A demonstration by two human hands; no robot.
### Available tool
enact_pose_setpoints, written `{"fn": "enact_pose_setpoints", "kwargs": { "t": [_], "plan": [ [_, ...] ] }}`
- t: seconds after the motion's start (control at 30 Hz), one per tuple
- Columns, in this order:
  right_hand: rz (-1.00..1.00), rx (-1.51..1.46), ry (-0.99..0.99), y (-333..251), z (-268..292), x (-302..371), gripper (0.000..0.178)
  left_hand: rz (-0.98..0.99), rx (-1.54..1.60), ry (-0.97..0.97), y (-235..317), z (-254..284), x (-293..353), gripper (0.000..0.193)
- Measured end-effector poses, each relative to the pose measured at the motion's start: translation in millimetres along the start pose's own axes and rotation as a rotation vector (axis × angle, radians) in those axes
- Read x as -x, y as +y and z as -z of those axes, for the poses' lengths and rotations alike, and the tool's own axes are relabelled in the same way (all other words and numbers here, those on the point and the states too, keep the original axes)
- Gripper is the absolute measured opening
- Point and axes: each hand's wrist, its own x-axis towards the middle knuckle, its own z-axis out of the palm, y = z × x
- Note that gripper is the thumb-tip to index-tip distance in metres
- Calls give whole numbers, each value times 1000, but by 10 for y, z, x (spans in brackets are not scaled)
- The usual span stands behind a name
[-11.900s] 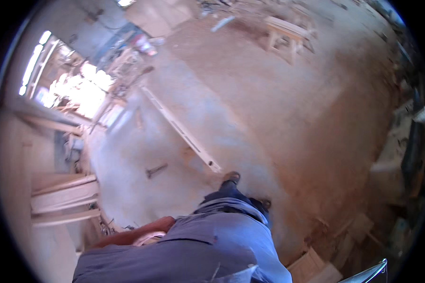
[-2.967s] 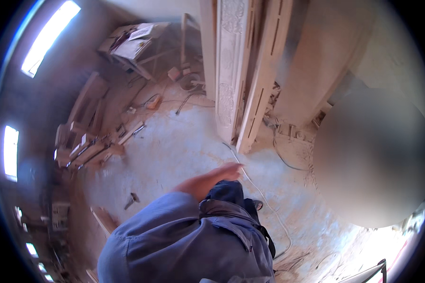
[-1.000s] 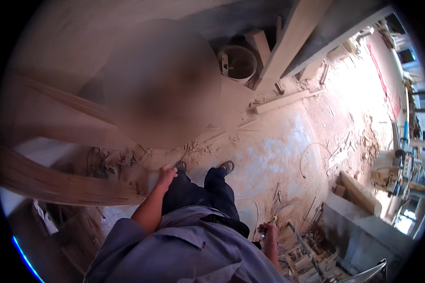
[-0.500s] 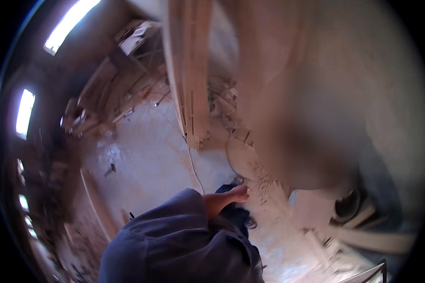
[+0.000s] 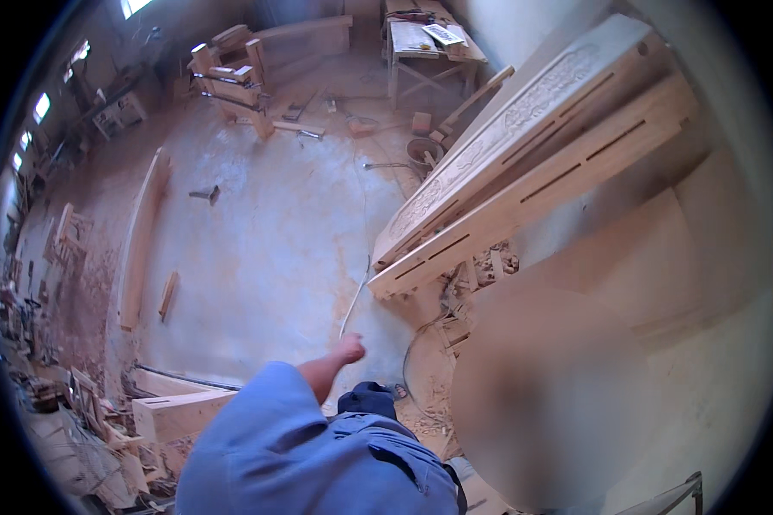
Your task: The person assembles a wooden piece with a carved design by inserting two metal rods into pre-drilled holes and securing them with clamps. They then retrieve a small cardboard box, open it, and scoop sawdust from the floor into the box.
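Note:
My left hand (image 5: pixel 350 346) reaches out over the floor from a blue-grey sleeve (image 5: pixel 262 429), its fingers curled closed. Nothing shows sticking out of it. A pale cable (image 5: pixel 357 296) on the floor runs up to the hand in the picture; whether they touch I cannot tell. My right hand is out of sight, and a round blurred patch hides much of the right side. Ahead to the right, a long carved wooden board (image 5: pixel 507 116) leans beside a plain slotted beam (image 5: pixel 532 193).
Off to the left a long plank (image 5: pixel 142 240) and a short wood piece (image 5: pixel 168 294) lie on the dusty floor (image 5: pixel 258 249). A small dark tool (image 5: pixel 206 194) rests there too. Clamped timber (image 5: pixel 236 86) and a workbench (image 5: pixel 429 39) stand at the back. A squared beam (image 5: pixel 176 415) is close on my left.
My view has swung, bringing the back bench and clamped timber into sight. The boards now appear farther right and slanted. My left hand appears farther left, still curled.

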Motion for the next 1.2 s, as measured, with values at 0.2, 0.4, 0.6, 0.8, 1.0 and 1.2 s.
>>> {"fn": "enact_pose_setpoints", "kwargs": {
  "t": [0.2,0.4,0.6,0.8,1.0,1.2],
  "plan": [
    [-45,98,14,-56,-6,136,14,271,-1,8,-797,468,532,40],
    [-94,160,-35,413,82,121,14,372,-60,-176,-1011,380,1569,31],
    [-162,241,-60,1219,157,305,15,150,-151,-231,-844,990,2083,31],
    [-171,252,-30,1340,-294,478,16,344,20,-202,-1191,1147,1741,34],
    [-90,434,-39,1680,-244,922,18,141,-27,-294,-1304,1211,900,27],
    [-144,-155,141,2226,-187,1080,24,197,413,-294,-854,1397,392,31]
  ]
}}
